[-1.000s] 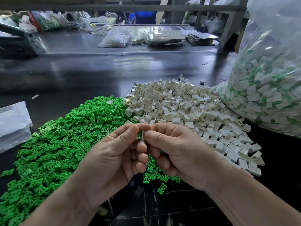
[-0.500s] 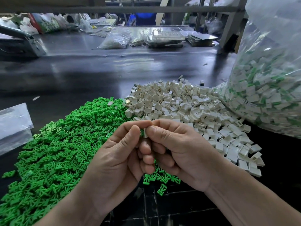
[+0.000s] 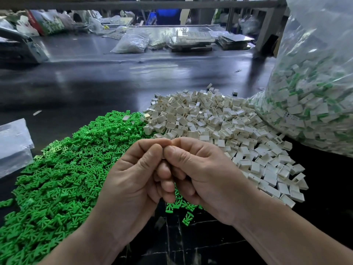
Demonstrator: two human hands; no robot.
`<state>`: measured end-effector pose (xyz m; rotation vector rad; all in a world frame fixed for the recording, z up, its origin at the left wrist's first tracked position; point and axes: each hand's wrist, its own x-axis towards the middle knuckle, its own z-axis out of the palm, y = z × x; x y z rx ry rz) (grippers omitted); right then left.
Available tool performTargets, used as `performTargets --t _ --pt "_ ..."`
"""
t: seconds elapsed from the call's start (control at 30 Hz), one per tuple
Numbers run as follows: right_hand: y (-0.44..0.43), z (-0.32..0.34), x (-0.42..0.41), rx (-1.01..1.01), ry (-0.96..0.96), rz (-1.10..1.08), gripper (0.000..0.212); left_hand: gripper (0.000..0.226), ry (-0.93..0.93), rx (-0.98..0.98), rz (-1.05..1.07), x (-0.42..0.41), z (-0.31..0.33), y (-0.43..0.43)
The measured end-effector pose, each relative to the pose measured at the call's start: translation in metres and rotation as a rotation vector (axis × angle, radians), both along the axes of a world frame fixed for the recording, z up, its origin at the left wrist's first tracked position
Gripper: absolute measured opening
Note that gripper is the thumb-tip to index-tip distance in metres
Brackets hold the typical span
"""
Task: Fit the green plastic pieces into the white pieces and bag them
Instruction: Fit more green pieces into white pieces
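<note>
My left hand (image 3: 133, 178) and my right hand (image 3: 206, 175) meet fingertip to fingertip above the near edge of the piles. Thumbs and forefingers of both pinch a small plastic piece that is almost wholly hidden between them. A broad heap of green pieces (image 3: 66, 169) covers the table to the left and under my left hand. A heap of white pieces (image 3: 219, 123) lies behind and to the right of my hands. A big clear bag (image 3: 315, 104) holding fitted white-and-green pieces stands at the right.
A flat clear plastic bag (image 3: 13, 146) lies at the left edge. The dark table (image 3: 95, 83) stretches back to more bags (image 3: 131, 43) and stacked trays (image 3: 193, 39). A few loose green pieces (image 3: 187, 219) lie below my hands.
Both hands have risen slightly and closed tighter together. The small pale piece that showed between the thumbs is now covered by the fingertips.
</note>
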<state>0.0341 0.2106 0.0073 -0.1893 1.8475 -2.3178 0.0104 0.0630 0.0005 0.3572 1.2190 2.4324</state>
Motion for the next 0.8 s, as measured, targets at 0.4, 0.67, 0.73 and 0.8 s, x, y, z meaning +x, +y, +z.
performTargets --t 0.4,0.67,0.73,0.8 --pt "-0.002 0.001 0.0 -0.05 -0.028 0.039 0.031 0.016 0.117 -0.1 -0.008 -0.005 0.001 -0.008" --pt "0.0 0.0 -0.003 -0.026 -0.081 0.036 0.018 0.015 0.694 -0.74 0.386 -0.003 0.006 -0.021" --pt "0.0 0.0 -0.003 0.014 -0.084 0.034 0.019 0.014 0.811 -0.873 0.455 -0.003 0.008 -0.022" --pt "0.001 0.001 -0.002 0.064 -0.085 0.015 0.023 0.012 0.929 -0.949 0.478 -0.004 0.01 -0.023"
